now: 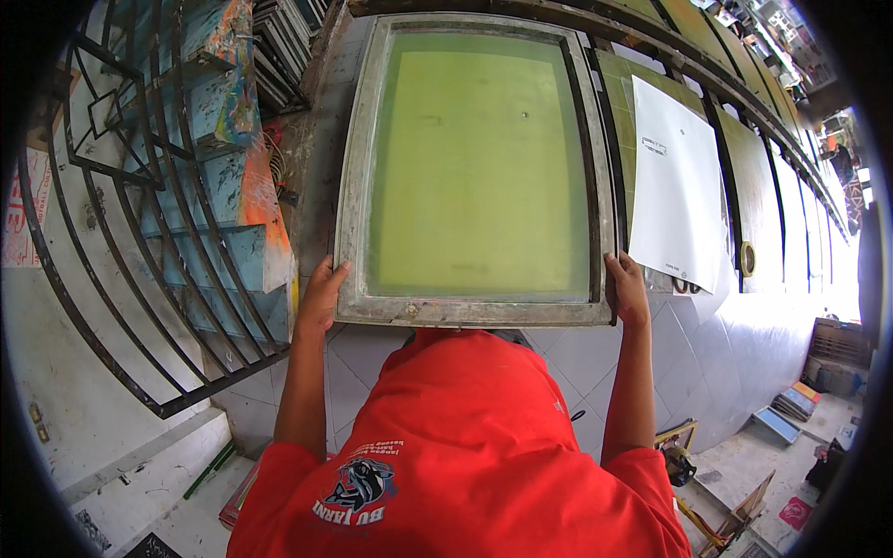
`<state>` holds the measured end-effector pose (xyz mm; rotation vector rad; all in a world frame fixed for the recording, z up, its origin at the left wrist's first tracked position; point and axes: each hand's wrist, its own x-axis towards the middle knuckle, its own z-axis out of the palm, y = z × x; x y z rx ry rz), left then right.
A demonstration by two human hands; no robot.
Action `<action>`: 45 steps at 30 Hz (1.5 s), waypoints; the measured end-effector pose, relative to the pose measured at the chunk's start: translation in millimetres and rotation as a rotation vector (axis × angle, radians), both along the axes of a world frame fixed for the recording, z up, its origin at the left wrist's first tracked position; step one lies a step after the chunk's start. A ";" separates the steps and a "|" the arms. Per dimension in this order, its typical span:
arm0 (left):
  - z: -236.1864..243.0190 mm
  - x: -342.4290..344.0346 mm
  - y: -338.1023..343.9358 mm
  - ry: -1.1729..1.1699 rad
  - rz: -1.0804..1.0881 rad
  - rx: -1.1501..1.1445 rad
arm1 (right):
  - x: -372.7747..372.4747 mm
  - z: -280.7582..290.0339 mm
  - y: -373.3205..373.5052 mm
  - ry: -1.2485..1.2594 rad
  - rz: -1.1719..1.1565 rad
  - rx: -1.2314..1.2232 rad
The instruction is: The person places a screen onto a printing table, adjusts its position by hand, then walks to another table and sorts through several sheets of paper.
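A tall, grey-framed, yellow-green printing screen (477, 167) stands at centre; a white rectangular printed sheet (676, 186) hangs right of it.

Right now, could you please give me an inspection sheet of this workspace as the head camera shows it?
Surface: tiled wall behind the frame; no table seen.
Job's things: screen-printing frame with yellow-green mesh, held upright by its lower corners.
Clutter: white paper sheet hanging to its right; tape roll beside it.
Grippers: left hand grips the lower left corner; right hand the lower right.
Cables: nothing seen.
Surroundings: paint-stained stairs behind a black metal railing at left; stacked frames above.
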<state>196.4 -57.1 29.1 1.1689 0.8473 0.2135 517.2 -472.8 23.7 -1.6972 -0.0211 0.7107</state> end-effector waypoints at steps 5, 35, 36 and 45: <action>5.1 1.6 -2.4 0.010 0.005 0.006 | -3.7 11.9 3.8 -0.002 -0.005 -0.061; -0.1 1.9 -4.0 0.013 0.016 0.045 | -1.9 5.0 0.4 0.003 0.000 -0.071; -1.4 1.5 -3.6 0.008 0.018 0.046 | -1.9 5.5 0.8 0.018 0.003 -0.055; 0.4 1.1 -2.6 0.000 0.004 0.021 | -5.3 11.4 6.8 0.003 -0.032 -0.068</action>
